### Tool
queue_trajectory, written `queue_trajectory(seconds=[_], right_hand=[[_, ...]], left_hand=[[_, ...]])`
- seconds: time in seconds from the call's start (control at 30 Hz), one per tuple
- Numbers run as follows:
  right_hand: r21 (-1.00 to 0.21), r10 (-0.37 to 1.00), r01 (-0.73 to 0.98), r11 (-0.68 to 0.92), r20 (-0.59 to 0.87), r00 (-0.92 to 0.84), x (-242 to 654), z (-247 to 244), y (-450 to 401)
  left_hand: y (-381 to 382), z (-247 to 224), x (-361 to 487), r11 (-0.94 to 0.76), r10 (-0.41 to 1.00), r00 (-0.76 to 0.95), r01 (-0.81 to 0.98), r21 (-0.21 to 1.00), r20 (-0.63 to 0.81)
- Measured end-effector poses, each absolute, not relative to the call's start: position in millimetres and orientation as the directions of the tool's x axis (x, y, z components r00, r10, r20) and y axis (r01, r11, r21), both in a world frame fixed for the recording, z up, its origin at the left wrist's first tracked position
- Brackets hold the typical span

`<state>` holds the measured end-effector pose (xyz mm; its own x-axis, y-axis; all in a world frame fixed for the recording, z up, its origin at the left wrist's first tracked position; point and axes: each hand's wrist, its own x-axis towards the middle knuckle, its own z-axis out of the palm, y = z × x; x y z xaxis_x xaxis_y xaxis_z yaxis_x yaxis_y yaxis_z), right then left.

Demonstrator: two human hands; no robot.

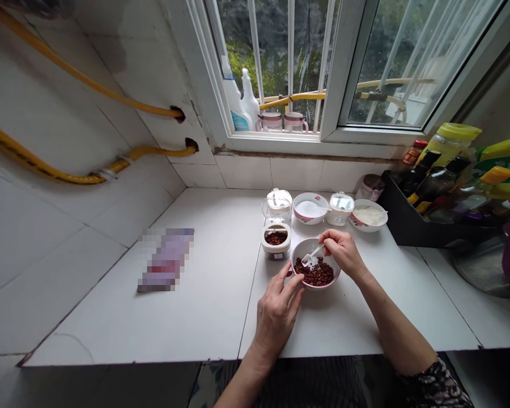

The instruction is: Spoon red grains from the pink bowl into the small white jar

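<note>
My right hand point(342, 252) is closed in a pinch on the handle of a small white spoon point(308, 259), whose scoop is inside a bowl point(296, 249). Dark red-brown dried grains, like Sichuan peppercorns point(321, 275), lie in the bottom of that bowl. At the bowl's left side my left hand point(278, 303) grips the rim, fingers along the outside. Just left of the bowl stands a seasoning jar point(276, 253) with similar grains inside its opening. Behind are a clear jar point(279, 204), a bowl of white granules point(310, 220), another clear jar point(340, 208) and a bowl of white contents point(368, 224).
A blurred purple packet point(165, 260) lies on the white tiled counter point(204, 328) to the left. On the right, a black box point(425, 229) holds several bottles, with a pot point(484, 266) in front. Spray bottles point(249, 99) and mugs point(295, 122) stand by the window.
</note>
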<state>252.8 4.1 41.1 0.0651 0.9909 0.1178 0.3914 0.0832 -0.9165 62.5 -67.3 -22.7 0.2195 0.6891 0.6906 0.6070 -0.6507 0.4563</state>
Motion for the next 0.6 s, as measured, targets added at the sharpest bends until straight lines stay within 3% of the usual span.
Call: queue_trajectory(seconds=[0.27,0.47,0.6], right_hand=[[-0.925,0.992,0.371,0.078,0.109,0.063,253.8,39.9,5.2],[-0.879,0.981,0.462,0.119,0.175,0.079,252.5,40.9,4.0],[-0.925,0.993,0.374,0.07,0.102,0.066,253.4,41.1,4.8]], left_hand=[[-67.1,-22.5,62.0,-0.649,0.69,0.22,0.609,0.456,0.689],[-67.1,-22.6,61.9,-0.649,0.691,0.219,0.609,0.457,0.689],[-67.2,-22.8,62.0,-0.649,0.688,0.219,0.611,0.453,0.691]])
